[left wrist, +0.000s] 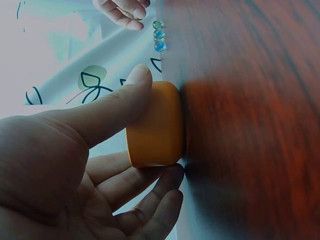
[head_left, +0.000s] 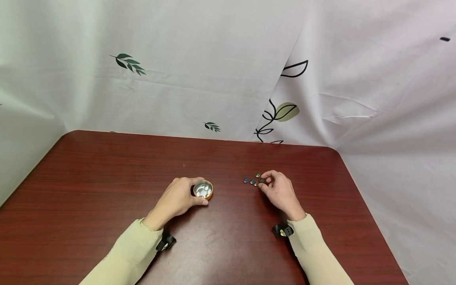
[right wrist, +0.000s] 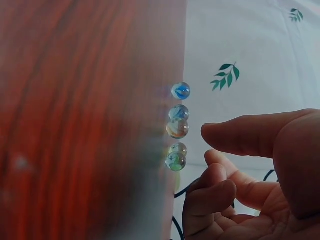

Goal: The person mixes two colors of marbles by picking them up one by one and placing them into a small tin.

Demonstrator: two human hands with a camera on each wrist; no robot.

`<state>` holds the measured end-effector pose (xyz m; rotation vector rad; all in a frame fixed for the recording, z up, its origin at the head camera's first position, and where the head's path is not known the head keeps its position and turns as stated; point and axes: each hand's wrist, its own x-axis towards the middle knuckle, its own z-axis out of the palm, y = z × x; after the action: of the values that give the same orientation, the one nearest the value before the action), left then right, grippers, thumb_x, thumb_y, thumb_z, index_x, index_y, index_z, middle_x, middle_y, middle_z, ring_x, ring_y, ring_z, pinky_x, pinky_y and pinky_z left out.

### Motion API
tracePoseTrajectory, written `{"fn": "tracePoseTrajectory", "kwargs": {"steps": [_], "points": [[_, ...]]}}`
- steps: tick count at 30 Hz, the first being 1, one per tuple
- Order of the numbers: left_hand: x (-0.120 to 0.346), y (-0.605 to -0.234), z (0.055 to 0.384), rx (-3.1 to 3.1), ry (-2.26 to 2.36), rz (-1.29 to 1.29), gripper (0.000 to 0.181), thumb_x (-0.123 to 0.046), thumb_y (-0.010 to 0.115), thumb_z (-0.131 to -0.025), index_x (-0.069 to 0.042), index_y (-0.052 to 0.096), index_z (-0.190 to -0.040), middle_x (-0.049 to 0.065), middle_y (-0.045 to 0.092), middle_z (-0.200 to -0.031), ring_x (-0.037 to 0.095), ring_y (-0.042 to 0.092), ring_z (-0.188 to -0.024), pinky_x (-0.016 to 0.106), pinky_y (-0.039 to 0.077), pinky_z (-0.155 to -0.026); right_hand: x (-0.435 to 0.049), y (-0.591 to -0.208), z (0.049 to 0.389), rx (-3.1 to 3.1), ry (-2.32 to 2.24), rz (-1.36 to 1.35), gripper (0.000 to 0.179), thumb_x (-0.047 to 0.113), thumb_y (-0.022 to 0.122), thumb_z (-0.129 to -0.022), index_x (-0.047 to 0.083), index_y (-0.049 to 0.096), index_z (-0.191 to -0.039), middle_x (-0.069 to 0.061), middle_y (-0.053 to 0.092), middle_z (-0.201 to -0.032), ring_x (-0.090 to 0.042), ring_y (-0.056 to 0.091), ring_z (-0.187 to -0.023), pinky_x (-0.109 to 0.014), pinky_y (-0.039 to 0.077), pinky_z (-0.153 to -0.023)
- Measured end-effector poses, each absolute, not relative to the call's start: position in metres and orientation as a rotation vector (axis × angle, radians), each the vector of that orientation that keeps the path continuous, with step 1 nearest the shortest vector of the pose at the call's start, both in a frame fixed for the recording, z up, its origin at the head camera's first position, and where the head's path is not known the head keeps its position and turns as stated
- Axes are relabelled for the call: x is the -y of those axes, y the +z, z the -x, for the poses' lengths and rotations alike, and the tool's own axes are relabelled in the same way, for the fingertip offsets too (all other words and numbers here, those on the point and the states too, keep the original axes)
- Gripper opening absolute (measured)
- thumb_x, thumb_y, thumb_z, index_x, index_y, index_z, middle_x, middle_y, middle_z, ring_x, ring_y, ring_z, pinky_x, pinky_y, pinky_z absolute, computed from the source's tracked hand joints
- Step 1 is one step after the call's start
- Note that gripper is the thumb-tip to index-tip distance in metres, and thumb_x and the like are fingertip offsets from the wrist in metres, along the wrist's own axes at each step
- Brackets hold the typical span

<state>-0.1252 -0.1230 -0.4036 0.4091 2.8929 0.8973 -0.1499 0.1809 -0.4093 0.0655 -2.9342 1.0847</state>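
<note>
My left hand (head_left: pixel 179 196) holds a small round orange tin (left wrist: pixel 157 125) that stands on the table, thumb on one side and fingers on the other. From above, the tin is uncovered, with a shiny silvery inside showing pale round spots. To its right, several clear glass marbles with coloured swirls sit close together on the table, among them a blue one (right wrist: pixel 181 91), an orange-streaked one (right wrist: pixel 178 128) and a green one (right wrist: pixel 175 161). My right hand (head_left: pixel 280 192) is beside these marbles, thumb and index finger apart with nothing between them; its other fingers bend inward.
The dark red-brown wooden table (head_left: pixel 107 170) has rounded far corners. Behind it and along its sides hangs a white cloth (head_left: pixel 199 79) with leaf prints. A small black device is strapped at each wrist, by the pale sleeves (head_left: pixel 132 245).
</note>
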Motion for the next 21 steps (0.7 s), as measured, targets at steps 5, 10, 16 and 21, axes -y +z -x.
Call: {"fn": "tracePoseTrajectory", "kwargs": {"steps": [5, 10, 16, 21], "points": [[0.1233, -0.4038, 0.1251, -2.894, 0.897, -0.417, 0.052, -0.031, 0.091, -0.073, -0.019, 0.073, -0.12, -0.004, 0.074, -0.095, 0.023, 0.064, -0.089, 0.044, 0.046, -0.087, -0.1823, -0.4089, 0.1518, 2.956, 1.089, -0.056, 0.02, 0.014, 0.076, -0.087, 0.007, 0.07, -0.105, -0.004, 0.061, -0.09, -0.016, 0.056, -0.073, -0.034, 0.044, -0.071], [0.1232, -0.4037, 0.1249, -2.893, 0.895, -0.416, 0.052, -0.031, 0.091, -0.073, -0.019, 0.073, -0.12, -0.004, 0.074, -0.094, 0.024, 0.064, -0.089, 0.044, 0.047, -0.086, -0.1838, -0.4103, 0.154, 2.971, 1.093, -0.044, 0.021, 0.015, 0.076, -0.087, 0.007, 0.069, -0.106, -0.004, 0.061, -0.09, -0.015, 0.057, -0.073, -0.033, 0.045, -0.071], [0.123, -0.4035, 0.1249, -2.89, 0.894, -0.402, 0.052, -0.031, 0.091, -0.073, -0.02, 0.073, -0.12, -0.003, 0.074, -0.095, 0.025, 0.064, -0.09, 0.044, 0.048, -0.085, -0.1865, -0.4123, 0.156, 2.983, 1.11, -0.037, 0.021, 0.014, 0.075, -0.089, 0.005, 0.069, -0.106, -0.004, 0.062, -0.089, -0.015, 0.058, -0.073, -0.032, 0.045, -0.071], [0.1229, -0.4039, 0.125, -2.891, 0.891, -0.397, 0.053, -0.032, 0.091, -0.073, -0.02, 0.073, -0.121, -0.003, 0.074, -0.095, 0.026, 0.064, -0.091, 0.044, 0.048, -0.085, -0.1882, -0.4139, 0.1578, 2.998, 1.115, -0.024, 0.02, 0.015, 0.074, -0.089, 0.005, 0.069, -0.106, -0.003, 0.061, -0.089, -0.015, 0.058, -0.075, -0.032, 0.044, -0.072]]}}
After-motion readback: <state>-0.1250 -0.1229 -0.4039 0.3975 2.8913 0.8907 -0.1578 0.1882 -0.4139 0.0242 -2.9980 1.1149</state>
